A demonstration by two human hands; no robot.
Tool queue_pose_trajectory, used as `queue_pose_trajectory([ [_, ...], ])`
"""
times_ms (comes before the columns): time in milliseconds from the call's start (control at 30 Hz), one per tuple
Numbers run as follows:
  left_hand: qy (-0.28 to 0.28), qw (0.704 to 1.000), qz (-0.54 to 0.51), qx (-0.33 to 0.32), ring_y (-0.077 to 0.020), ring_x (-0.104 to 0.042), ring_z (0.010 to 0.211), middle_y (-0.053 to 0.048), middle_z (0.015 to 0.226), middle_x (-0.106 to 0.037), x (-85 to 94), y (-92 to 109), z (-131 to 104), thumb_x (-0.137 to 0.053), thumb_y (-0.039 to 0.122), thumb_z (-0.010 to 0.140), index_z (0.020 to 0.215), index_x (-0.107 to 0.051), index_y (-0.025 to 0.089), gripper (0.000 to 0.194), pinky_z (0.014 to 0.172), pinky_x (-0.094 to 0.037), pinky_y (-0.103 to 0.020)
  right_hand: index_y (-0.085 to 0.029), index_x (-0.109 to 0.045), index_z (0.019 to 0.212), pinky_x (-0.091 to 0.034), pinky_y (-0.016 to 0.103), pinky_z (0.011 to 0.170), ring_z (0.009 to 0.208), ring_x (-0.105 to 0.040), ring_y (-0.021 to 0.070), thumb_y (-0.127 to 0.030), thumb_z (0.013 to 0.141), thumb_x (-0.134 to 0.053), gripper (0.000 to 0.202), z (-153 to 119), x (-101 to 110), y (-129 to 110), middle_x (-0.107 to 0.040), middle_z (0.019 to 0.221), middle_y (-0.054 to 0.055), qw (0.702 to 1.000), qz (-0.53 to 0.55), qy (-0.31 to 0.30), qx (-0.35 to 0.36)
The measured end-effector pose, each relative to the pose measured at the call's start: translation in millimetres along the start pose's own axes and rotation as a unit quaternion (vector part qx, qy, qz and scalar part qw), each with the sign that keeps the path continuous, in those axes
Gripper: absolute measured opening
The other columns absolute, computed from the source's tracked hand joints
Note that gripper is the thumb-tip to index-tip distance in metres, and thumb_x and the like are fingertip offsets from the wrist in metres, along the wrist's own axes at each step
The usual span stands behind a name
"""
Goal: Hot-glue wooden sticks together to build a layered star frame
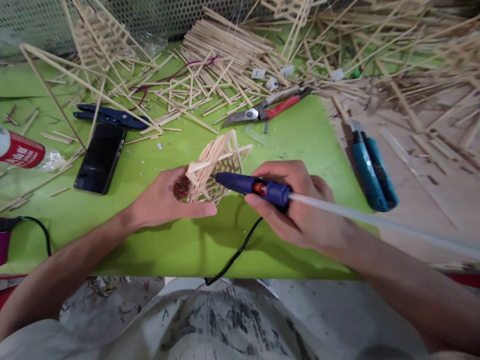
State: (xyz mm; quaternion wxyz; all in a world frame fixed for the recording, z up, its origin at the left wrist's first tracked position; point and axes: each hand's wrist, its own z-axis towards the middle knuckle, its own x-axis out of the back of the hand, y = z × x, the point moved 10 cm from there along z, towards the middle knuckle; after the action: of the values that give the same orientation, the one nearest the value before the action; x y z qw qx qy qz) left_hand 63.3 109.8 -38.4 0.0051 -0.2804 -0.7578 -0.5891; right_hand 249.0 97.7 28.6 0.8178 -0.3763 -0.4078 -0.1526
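One btl (24, 150), contents unclear; R hand (303, 210) gripping glue gun (238, 184) w/ stick (337, 209) in; L hand (163, 200) clasping wood lattice (210, 162).

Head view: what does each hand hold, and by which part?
Left hand: the stick frame, by its left side. Right hand: the blue glue gun, around its rear.

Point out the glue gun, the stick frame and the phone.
Glue gun (240, 183), head view: on the blue barrel.
Stick frame (210, 162), head view: on its slatted side.
Phone (100, 159), head view: on the dark screen.
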Motion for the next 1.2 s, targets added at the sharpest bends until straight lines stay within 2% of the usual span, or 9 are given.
queue_pose_trajectory([
  [133, 0.002, 1.000, -0.028, -0.008, -0.0158, -0.062, 0.071, -0.003, 0.092, -0.074, -3.0, 1, -1, -0.091, 0.046, 0.074, 0.121, -0.073, 0.019, 0.057, 0.060, -0.051, -0.026, -0.032, -0.046, 0.124, -0.050, 0.035, 0.044, 0.048, -0.068, 0.0220, -0.040, 0.107, -0.055, 0.021, 1, 2, 1, -0.071, 0.072, -0.005, 1.000, 0.002, 0.009, -0.001],
  [267, 0.046, 0.997, -0.061, -0.032, -0.0138, -0.065, 0.072, -0.002, 0.097, -0.075, 0.6, 0, -1, -0.092, 0.038, 0.074, 0.131, -0.065, 0.022, 0.066, 0.061, -0.053, -0.024, -0.029, -0.046, 0.124, -0.046, 0.031, 0.041, 0.040, -0.060, 0.0183, -0.036, 0.105, -0.059, 0.024, 2, 5, -1, -0.067, 0.064, -0.007, 0.999, 0.028, 0.033, 0.022],
  [333, 0.065, 0.995, -0.062, -0.052, -0.0130, -0.066, 0.072, -0.001, 0.098, -0.075, 2.2, 0, -2, -0.092, 0.039, 0.076, 0.132, -0.062, 0.022, 0.066, 0.060, -0.053, -0.023, -0.029, -0.046, 0.124, -0.046, 0.031, 0.042, 0.043, -0.062, 0.0187, -0.035, 0.105, -0.060, 0.025, 2, 4, 0, -0.067, 0.065, -0.007, 0.999, 0.027, 0.028, 0.018],
  [500, 0.079, 0.988, 0.056, -0.117, -0.0125, -0.060, 0.060, 0.000, 0.086, -0.072, 2.0, 6, -6, -0.086, 0.053, 0.081, 0.147, -0.049, 0.020, 0.082, 0.047, -0.046, -0.023, -0.031, -0.047, 0.125, -0.047, 0.032, 0.045, 0.050, -0.068, 0.0210, -0.037, 0.105, -0.059, 0.025, 1, 4, 6, -0.071, 0.072, -0.005, 1.000, 0.016, 0.019, 0.004],
  [633, 0.081, 0.968, 0.166, -0.172, -0.0143, -0.065, 0.063, -0.007, 0.106, -0.076, -1.7, 14, -10, -0.090, 0.061, 0.073, 0.157, -0.040, 0.019, 0.107, 0.051, -0.054, -0.027, -0.028, -0.045, 0.125, -0.045, 0.030, 0.043, 0.044, -0.063, 0.0186, -0.037, 0.106, -0.057, 0.025, 0, 5, 7, -0.069, 0.070, -0.006, 0.999, 0.028, 0.025, 0.004],
  [700, 0.087, 0.961, 0.196, -0.177, -0.0156, -0.069, 0.066, -0.008, 0.112, -0.077, -2.9, 15, -11, -0.090, 0.059, 0.072, 0.161, -0.036, 0.020, 0.111, 0.055, -0.058, -0.029, -0.027, -0.044, 0.125, -0.046, 0.030, 0.043, 0.042, -0.060, 0.0168, -0.036, 0.107, -0.057, 0.023, 0, 5, 6, -0.069, 0.071, -0.006, 0.999, 0.033, 0.027, 0.008],
  [933, 0.087, 0.959, 0.215, -0.161, -0.0149, -0.071, 0.064, -0.005, 0.108, -0.080, -4.8, 15, -10, -0.082, 0.046, 0.082, 0.161, -0.039, 0.018, 0.094, 0.059, -0.060, -0.027, -0.026, -0.047, 0.126, -0.047, 0.031, 0.045, 0.043, -0.058, 0.0159, -0.039, 0.109, -0.055, 0.023, -1, 4, 9, -0.070, 0.074, -0.004, 1.000, 0.020, 0.013, -0.006],
  [1067, 0.093, 0.960, 0.220, -0.148, -0.0105, -0.063, 0.055, -0.003, 0.101, -0.079, -3.1, 15, -10, -0.080, 0.042, 0.082, 0.161, -0.039, 0.017, 0.093, 0.052, -0.055, -0.024, -0.026, -0.050, 0.125, -0.045, 0.032, 0.044, 0.043, -0.058, 0.0162, -0.045, 0.109, -0.055, 0.025, -2, 6, 13, -0.070, 0.073, -0.004, 1.000, 0.021, 0.016, -0.013],
  [1200, 0.105, 0.957, 0.220, -0.157, -0.0090, -0.062, 0.054, -0.001, 0.096, -0.078, -0.5, 16, -12, -0.080, 0.040, 0.081, 0.159, -0.041, 0.019, 0.090, 0.048, -0.053, -0.020, -0.026, -0.049, 0.123, -0.042, 0.029, 0.043, 0.040, -0.056, 0.0149, -0.042, 0.108, -0.056, 0.023, -1, 9, 12, -0.066, 0.067, -0.006, 1.000, 0.021, 0.012, -0.015],
])
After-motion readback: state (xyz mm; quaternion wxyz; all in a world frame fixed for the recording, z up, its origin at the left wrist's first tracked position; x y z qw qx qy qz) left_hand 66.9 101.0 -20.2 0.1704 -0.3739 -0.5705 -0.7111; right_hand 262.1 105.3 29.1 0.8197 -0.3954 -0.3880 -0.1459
